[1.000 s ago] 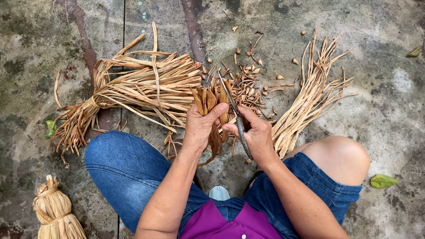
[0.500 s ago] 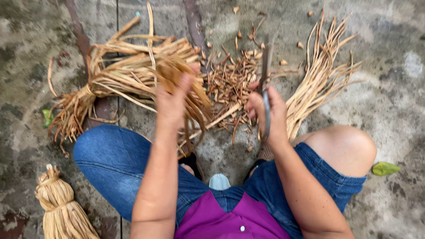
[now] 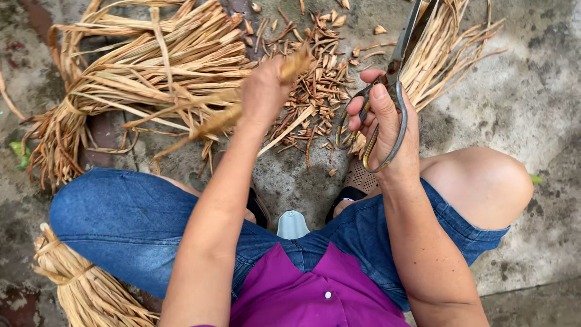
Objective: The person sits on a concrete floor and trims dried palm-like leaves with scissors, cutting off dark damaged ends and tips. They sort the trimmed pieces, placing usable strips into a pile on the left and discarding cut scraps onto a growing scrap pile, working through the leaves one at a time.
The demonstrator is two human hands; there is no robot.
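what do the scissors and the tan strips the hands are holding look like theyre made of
Scissors: look like metal, dull grey and worn, going by the thin hard loop handles and matte sheen; held in the right hand.
Strips in the left hand: probably dried plant fibre such as leaf or straw, matte tan, flat and streaky, though blurred here.
The big bundle looks like the same material.

Left hand (image 3: pixel 263 91): a second ago it met the right hand at the middle over one strand; it has since swung out toward 10 o'clock and now carries a blurred strand (image 3: pixel 218 121) before the big straw bundle (image 3: pixel 157 66).
Right hand (image 3: pixel 387 127): drawn away toward 2 o'clock, apart from the left.
Scissors (image 3: pixel 393 72): earlier angled down at the strand, now tips up toward 12 o'clock, blades together.
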